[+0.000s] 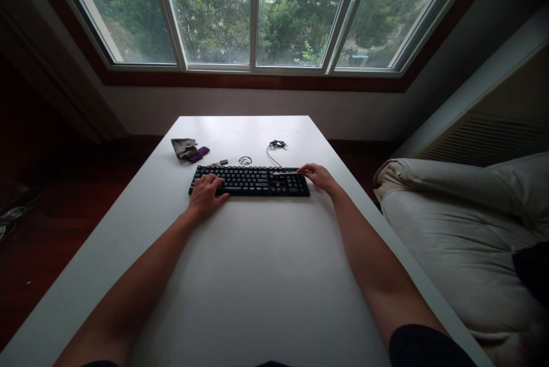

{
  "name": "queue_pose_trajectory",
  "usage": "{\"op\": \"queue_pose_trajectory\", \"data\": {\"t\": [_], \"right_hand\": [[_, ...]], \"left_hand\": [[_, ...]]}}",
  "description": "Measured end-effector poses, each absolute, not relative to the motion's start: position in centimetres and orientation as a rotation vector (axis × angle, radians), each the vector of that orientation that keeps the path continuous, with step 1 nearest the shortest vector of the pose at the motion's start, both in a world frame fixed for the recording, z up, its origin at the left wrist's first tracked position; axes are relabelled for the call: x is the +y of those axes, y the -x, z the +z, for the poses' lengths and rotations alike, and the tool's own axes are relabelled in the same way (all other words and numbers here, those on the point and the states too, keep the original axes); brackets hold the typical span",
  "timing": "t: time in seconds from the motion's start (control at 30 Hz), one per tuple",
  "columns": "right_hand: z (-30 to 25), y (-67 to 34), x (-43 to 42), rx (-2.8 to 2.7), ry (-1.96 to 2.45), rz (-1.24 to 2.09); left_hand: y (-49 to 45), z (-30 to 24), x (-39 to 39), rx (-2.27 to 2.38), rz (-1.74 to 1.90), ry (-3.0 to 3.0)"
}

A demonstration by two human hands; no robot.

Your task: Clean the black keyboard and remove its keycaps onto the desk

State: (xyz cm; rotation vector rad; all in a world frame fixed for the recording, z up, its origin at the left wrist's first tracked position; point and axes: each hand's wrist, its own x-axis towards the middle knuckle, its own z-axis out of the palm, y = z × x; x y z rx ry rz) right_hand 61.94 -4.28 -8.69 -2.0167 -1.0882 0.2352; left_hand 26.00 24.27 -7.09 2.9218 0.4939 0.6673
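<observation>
The black keyboard (253, 181) lay flat on the white table (257, 275), in the far half of the top, roughly midway between the left and right edges and parallel to the far edge.

The left hand (206, 194) rested palm-down on the left end of the keyboard. Its fingers were close together and slightly curled over the keys, with the thumb stretched along the keyboard's near edge. It pressed on the keyboard without gripping it.

The right hand (318, 176) sat at the right end of the keyboard. Its fingers were drawn together and pinched one end of a thin pale strip (285, 172) that lay across the upper key rows, pointing left. The strip was too small to identify.

Beyond the keyboard, toward the far left corner, lay a crumpled grey cloth (183, 147) touching a purple item (199, 154). A small wire tool (235, 160) lay just behind the keyboard, and a coiled black cable (277, 144) lay further back. Pale bedding (463, 224) sat off the right edge.
</observation>
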Motion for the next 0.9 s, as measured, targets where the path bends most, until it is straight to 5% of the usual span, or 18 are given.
{"op": "queue_pose_trajectory", "data": {"t": [0.9], "right_hand": [[-8.0, -62.2, -5.8, -0.635, 2.557, -0.395]], "left_hand": [[-25.5, -7.2, 25.6, 0.577, 0.670, -2.898]]}}
